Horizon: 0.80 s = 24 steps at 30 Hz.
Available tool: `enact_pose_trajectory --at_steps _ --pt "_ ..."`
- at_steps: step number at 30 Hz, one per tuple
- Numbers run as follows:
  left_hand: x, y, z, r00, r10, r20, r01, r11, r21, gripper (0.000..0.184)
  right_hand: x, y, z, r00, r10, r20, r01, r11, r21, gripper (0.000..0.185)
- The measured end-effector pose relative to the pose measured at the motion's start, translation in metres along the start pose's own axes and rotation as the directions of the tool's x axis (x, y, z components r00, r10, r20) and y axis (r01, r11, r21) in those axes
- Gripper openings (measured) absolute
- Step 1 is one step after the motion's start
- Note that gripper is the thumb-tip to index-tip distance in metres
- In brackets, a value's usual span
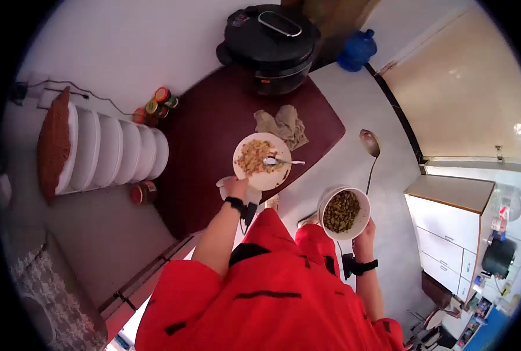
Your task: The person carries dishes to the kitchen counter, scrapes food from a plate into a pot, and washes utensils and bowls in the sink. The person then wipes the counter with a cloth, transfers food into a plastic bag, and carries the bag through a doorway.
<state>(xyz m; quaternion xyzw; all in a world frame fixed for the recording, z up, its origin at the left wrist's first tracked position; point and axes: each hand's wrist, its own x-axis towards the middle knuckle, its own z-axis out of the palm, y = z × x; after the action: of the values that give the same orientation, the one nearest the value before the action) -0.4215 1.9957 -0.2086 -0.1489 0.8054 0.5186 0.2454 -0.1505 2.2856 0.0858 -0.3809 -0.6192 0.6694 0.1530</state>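
Note:
My left hand is closed at the near rim of a white plate on the dark red table. The plate holds chopped pale-brown food with a metal spoon lying across it. A pale white item shows beneath this hand; its kind is unclear. My right hand grips a white bowl of chopped dark green food, held off the table. Beyond the bowl a metal ladle shows, its handle running behind the bowl; what supports it is hidden.
A crumpled beige cloth lies beyond the plate, near a black electric cooker. Stacked white trays and several jars stand left. A blue water jug is far right, a white cabinet nearer. The table edge slants past the plate.

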Motion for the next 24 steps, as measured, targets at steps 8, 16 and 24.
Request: enact_pose_trajectory --at_steps 8,16,24 --pt "-0.157 0.171 0.066 0.998 -0.053 0.045 0.067 0.905 -0.419 0.024 0.035 -0.090 -0.175 1.000 -0.011 0.017 0.012 0.998 -0.063 0.032" --pt "-0.102 0.108 0.012 0.998 -0.008 0.058 0.033 0.899 -0.437 0.038 0.027 -0.025 -0.139 0.998 -0.047 -0.035 0.047 0.999 0.018 0.032" --pt "-0.205 0.208 0.126 0.938 0.127 0.322 0.070 0.841 -0.536 0.039 0.077 -0.059 -0.268 0.996 0.020 -0.083 -0.015 0.998 0.062 0.039"
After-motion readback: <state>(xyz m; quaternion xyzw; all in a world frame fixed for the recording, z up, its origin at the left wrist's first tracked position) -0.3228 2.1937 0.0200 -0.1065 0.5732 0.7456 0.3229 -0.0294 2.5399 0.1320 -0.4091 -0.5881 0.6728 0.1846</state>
